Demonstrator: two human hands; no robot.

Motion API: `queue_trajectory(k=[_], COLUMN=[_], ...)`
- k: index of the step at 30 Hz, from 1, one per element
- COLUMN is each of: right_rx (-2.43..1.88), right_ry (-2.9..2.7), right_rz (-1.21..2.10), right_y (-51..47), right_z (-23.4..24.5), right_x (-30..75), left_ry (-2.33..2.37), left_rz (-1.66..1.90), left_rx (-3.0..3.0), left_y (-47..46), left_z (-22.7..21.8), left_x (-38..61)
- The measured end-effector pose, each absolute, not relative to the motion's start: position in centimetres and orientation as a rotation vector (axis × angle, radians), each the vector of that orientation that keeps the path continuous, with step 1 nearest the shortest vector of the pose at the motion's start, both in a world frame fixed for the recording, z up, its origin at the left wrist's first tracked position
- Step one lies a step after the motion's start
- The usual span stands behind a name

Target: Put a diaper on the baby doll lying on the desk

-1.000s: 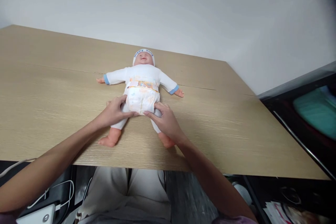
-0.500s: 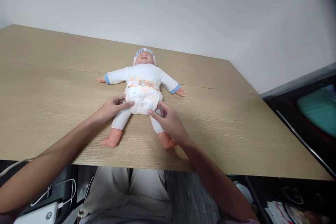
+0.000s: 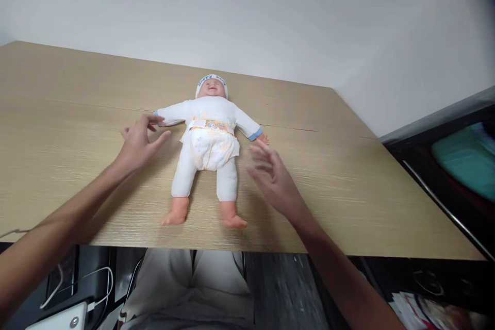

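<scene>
A baby doll (image 3: 209, 136) lies on its back on the wooden table (image 3: 348, 185), in a white suit with blue cuffs, a white cap and a printed diaper (image 3: 211, 147) round its hips. My left hand (image 3: 139, 140) hovers open just left of the doll, near its outstretched arm, fingers spread. My right hand (image 3: 273, 178) hovers open just right of the doll's hip, fingers apart and slightly blurred. Neither hand touches the doll.
A plain white wall rises behind the table. A dark cabinet with a teal object (image 3: 464, 160) stands at the right. Below the table's near edge are my lap, white cables and a white device (image 3: 62, 317) at the lower left.
Both hands have let go of the diaper's leg edges and moved outward, away from the doll. The doll's legs now lie straighter toward me.
</scene>
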State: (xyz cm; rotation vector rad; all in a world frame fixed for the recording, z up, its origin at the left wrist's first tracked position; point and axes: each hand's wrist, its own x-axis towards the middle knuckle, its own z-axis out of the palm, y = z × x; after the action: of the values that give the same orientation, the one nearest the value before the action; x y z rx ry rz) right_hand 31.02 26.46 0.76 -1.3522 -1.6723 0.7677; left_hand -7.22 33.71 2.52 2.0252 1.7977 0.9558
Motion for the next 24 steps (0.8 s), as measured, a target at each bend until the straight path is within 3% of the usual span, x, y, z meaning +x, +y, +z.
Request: queue_trajectory(k=[3,6,14,19,24], right_rx=[-1.458,-1.579,-1.679,-1.589,-1.298], right_ry=[-1.817,-1.913,-1.873,-1.898,-2.115], right_rz=[0.244,-0.022,0.009,0.136,0.266], right_y=[33.0,39.1,42.9,38.9,27.8], right_z=[-0.2,-1.9,-3.1,0.5,5.5], right_x=[32.6,32.7,29.0,30.9,34.2], left_ry=[1.974,1.945,2.032,2.011,1.710], left_rz=[0.827,0.671,0.585,0.647,0.632], left_rx=[2.241,2.340,2.202,2.191,2.233], left_y=[37.9,41.6,42.7,33.7,16.0], left_z=[1.7,0.8,1.7,5.0,4.6], left_x=[-7.3,-6.6,-3.4,-2.9,-4.6])
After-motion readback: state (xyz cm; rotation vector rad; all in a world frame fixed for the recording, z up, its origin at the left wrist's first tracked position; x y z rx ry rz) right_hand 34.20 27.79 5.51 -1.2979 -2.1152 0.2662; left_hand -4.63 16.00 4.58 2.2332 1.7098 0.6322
